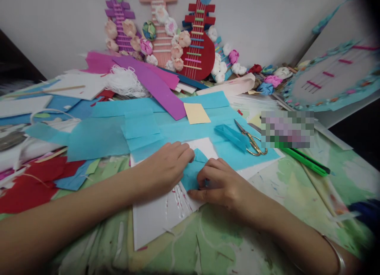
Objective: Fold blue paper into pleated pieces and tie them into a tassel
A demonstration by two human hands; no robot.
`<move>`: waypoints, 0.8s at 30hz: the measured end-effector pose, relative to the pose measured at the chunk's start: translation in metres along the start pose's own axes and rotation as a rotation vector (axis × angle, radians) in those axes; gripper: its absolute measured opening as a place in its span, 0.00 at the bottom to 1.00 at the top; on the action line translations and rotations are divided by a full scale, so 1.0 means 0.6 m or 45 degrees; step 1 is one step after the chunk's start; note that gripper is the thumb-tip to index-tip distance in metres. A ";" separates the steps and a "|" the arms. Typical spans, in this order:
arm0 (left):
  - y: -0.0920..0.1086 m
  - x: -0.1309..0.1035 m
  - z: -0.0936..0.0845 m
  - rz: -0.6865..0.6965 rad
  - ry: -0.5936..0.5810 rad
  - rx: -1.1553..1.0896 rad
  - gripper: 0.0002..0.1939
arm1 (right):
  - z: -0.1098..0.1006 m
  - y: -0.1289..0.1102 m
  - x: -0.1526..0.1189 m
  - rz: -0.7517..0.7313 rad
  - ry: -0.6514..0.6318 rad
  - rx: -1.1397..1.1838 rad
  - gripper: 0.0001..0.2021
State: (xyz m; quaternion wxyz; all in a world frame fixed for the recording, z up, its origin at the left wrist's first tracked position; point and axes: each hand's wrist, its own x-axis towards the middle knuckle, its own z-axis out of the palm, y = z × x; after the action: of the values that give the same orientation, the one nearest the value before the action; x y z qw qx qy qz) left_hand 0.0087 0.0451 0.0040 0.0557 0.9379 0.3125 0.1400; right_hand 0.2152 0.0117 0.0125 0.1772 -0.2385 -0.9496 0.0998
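Observation:
Between my hands lies a small piece of blue crepe paper (190,177), with a fold near its top. My left hand (166,166) has curled fingers at the paper's left and upper edge. The fingers of my right hand (221,184) are bent around its right side, thumb low against it. Underneath is a white board (148,223) with wet-looking glue streaks and small red bits. Larger sheets of blue crepe paper (190,128) spread behind it. Gold-handled scissors (252,142) rest open on the blue paper, beside a folded blue strip (231,137).
A tan paper square (197,113) and a purple strip (160,87) lie behind. A green cutter (308,160) is at right. Paper scraps (32,184) and white string (126,81) fill the left. Decorated lute-shaped crafts (199,49) lean on the wall.

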 end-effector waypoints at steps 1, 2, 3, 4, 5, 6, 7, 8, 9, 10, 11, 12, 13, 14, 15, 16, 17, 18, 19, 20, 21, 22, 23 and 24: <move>0.000 -0.001 -0.002 -0.015 0.022 -0.045 0.09 | 0.001 0.001 -0.001 -0.003 0.006 0.004 0.10; 0.001 -0.002 -0.004 -0.021 0.033 -0.069 0.08 | 0.002 0.002 -0.001 -0.006 0.014 0.007 0.10; 0.003 -0.004 -0.005 -0.016 0.037 -0.067 0.10 | 0.003 0.002 -0.002 -0.007 0.023 0.010 0.10; 0.003 -0.006 -0.006 0.000 0.038 -0.042 0.14 | 0.003 0.003 -0.003 -0.004 0.029 0.012 0.10; 0.003 -0.008 -0.005 0.018 0.031 -0.003 0.18 | 0.004 0.003 -0.003 0.002 0.031 0.012 0.09; 0.002 -0.010 -0.003 0.035 0.030 0.041 0.20 | 0.004 0.003 -0.003 0.011 0.031 0.011 0.09; 0.001 -0.012 0.000 0.043 0.026 0.082 0.22 | 0.004 0.002 -0.003 0.018 0.029 0.009 0.09; -0.002 -0.013 0.003 0.043 0.024 0.116 0.23 | 0.003 0.002 -0.003 0.024 0.022 0.007 0.09; -0.005 -0.014 0.006 0.034 0.029 0.141 0.23 | 0.003 0.002 -0.003 0.025 0.016 0.005 0.10; -0.008 -0.014 0.008 0.022 0.034 0.157 0.23 | 0.002 0.001 -0.003 0.021 0.011 0.004 0.10; -0.010 -0.014 0.010 0.004 0.042 0.165 0.22 | 0.002 0.001 -0.003 0.016 0.009 0.002 0.10; -0.012 -0.014 0.011 -0.018 0.050 0.166 0.22 | 0.002 0.001 -0.003 0.009 0.007 0.002 0.10; -0.014 -0.013 0.012 -0.039 0.060 0.162 0.21 | 0.002 0.001 -0.003 0.003 0.010 0.001 0.09; -0.014 -0.013 0.012 -0.056 0.065 0.157 0.21 | 0.002 0.001 -0.003 0.002 0.017 0.001 0.09; -0.014 -0.012 0.012 -0.067 0.063 0.152 0.22 | 0.002 0.001 -0.003 0.000 0.024 0.003 0.09; -0.014 -0.012 0.012 -0.075 0.057 0.148 0.22 | 0.002 0.001 -0.004 0.001 0.025 0.007 0.09; -0.014 -0.012 0.011 -0.079 0.049 0.146 0.22 | 0.002 0.001 -0.004 -0.001 0.025 0.011 0.09; -0.013 -0.012 0.011 -0.081 0.037 0.147 0.23 | 0.002 0.002 -0.004 -0.003 0.022 0.015 0.09; -0.013 -0.011 0.011 -0.080 0.027 0.150 0.23 | 0.002 0.002 -0.005 -0.007 0.020 0.019 0.09; -0.013 -0.011 0.011 -0.079 0.016 0.155 0.23 | 0.003 0.003 -0.006 -0.012 0.023 0.022 0.10; -0.014 -0.011 0.010 -0.076 0.007 0.162 0.24 | 0.004 0.003 -0.007 -0.016 0.035 0.022 0.10; -0.014 -0.011 0.010 -0.070 0.000 0.170 0.24 | 0.006 0.004 -0.008 -0.013 0.041 0.016 0.11; -0.015 -0.011 0.010 -0.063 -0.004 0.178 0.24 | 0.008 0.005 -0.009 -0.007 0.039 0.004 0.13; -0.016 -0.011 0.010 -0.054 -0.002 0.183 0.25 | 0.010 0.005 -0.009 0.003 0.028 -0.010 0.14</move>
State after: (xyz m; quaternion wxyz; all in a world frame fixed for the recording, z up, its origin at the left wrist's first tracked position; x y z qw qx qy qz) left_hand 0.0000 0.0485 -0.0049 -0.0086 0.9327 0.3415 0.1153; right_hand 0.2188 0.0110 0.0046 0.1864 -0.2415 -0.9477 0.0937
